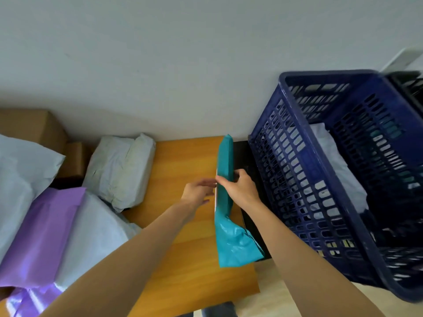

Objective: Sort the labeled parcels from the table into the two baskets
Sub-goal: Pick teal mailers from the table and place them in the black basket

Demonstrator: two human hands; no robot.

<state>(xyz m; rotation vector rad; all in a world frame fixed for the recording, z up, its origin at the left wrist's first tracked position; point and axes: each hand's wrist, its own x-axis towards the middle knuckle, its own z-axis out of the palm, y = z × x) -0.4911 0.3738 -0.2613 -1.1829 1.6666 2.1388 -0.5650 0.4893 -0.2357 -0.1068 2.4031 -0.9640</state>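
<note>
I am watching the purple parcel (45,232) and a grey parcel (119,170) lying at nine o'clock on the worktop (183,161). The left hand (198,191) is stretching forward, fingers straight, tips just beside the teal parcel (225,156). The right hand (241,189) is gripping that parcel on edge, its length running toward twelve o'clock. The blue basket (325,74) is standing at three o'clock.

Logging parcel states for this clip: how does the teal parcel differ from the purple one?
The teal parcel is held upright on its edge; the purple parcel lies flat in the pile at the left. The right hand grips the teal parcel, while no hand touches the purple parcel. The teal parcel is beside the blue basket; the purple parcel is far from it. Both look like soft plastic mailing bags.
</note>
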